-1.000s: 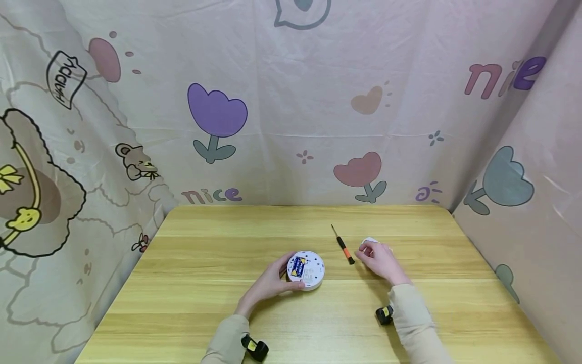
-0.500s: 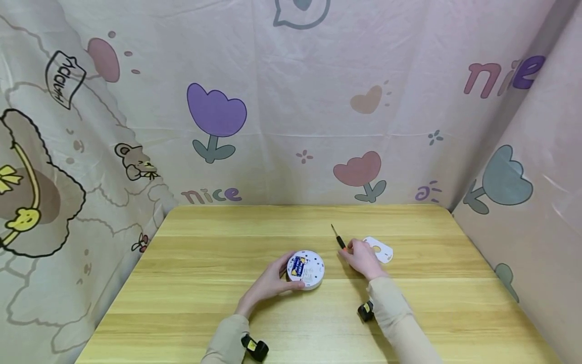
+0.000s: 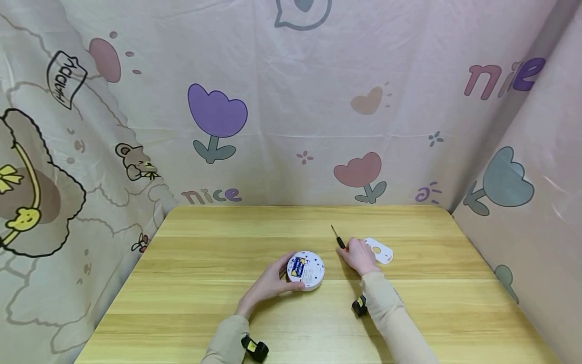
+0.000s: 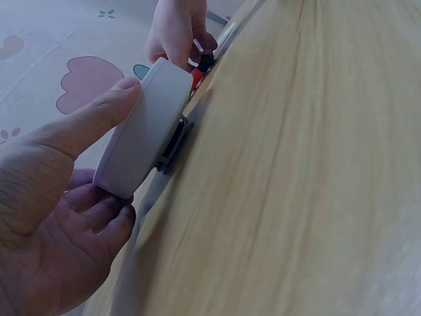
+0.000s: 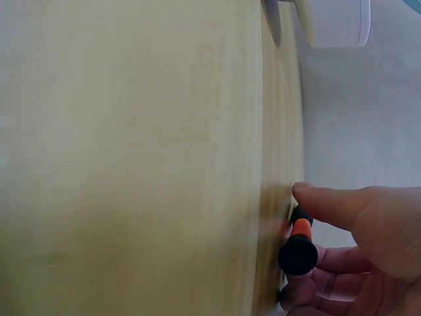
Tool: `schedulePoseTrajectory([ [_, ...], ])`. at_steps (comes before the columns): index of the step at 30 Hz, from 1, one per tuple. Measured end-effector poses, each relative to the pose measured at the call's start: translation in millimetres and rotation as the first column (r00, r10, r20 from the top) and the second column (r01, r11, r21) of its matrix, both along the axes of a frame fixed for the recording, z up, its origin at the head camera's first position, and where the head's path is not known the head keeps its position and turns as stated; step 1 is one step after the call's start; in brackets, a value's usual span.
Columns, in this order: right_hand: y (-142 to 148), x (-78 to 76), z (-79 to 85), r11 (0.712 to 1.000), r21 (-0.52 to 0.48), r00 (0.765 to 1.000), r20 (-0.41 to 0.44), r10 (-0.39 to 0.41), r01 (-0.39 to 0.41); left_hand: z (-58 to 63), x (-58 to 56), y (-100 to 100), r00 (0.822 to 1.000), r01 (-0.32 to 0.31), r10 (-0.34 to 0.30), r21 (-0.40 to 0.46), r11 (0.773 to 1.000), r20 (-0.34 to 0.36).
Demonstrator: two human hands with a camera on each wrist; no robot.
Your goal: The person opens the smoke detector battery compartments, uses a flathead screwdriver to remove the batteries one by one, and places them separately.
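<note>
My left hand (image 3: 269, 281) holds a round white smoke alarm (image 3: 312, 275) by its side, with the thumb on the near rim and the fingers round the far side. A blue-and-yellow battery (image 3: 298, 267) shows in its upward face. In the left wrist view, the alarm (image 4: 146, 131) is tilted on edge. Further right, my right hand (image 3: 361, 258) pinches a small screwdriver with a black and orange handle; in the head view its black neck and thin shaft (image 3: 339, 240) stick out past the fingers. In the right wrist view, its round black end cap (image 5: 298, 255) lies between thumb and fingers.
A flat white mounting plate (image 3: 386, 254) with a round hole lies just right of my right hand. Everything is on a wooden table (image 3: 218, 242), backed by a patterned cloth (image 3: 291, 101). Both sleeves carry black wrist cameras.
My right hand has moved left from the mounting plate to the screwdriver and grips its handle; the plate is now largely uncovered. The left hand and smoke alarm stay in place.
</note>
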State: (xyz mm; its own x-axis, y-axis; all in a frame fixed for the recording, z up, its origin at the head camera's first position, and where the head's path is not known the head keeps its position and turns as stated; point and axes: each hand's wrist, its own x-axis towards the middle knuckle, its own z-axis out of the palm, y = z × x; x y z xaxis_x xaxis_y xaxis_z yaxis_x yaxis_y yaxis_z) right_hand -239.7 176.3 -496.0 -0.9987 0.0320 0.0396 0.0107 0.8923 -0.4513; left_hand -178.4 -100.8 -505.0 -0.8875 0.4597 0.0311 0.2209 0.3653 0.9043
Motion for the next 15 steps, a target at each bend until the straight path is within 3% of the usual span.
schedulePoseTrajectory([
  [15,-0.5,1.6,2.5,1.000,-0.003,1.000,-0.018,0.012,-0.012,-1.4,0.0,-0.5,1.000,0.003,-0.003,0.003,1.000,-0.008],
])
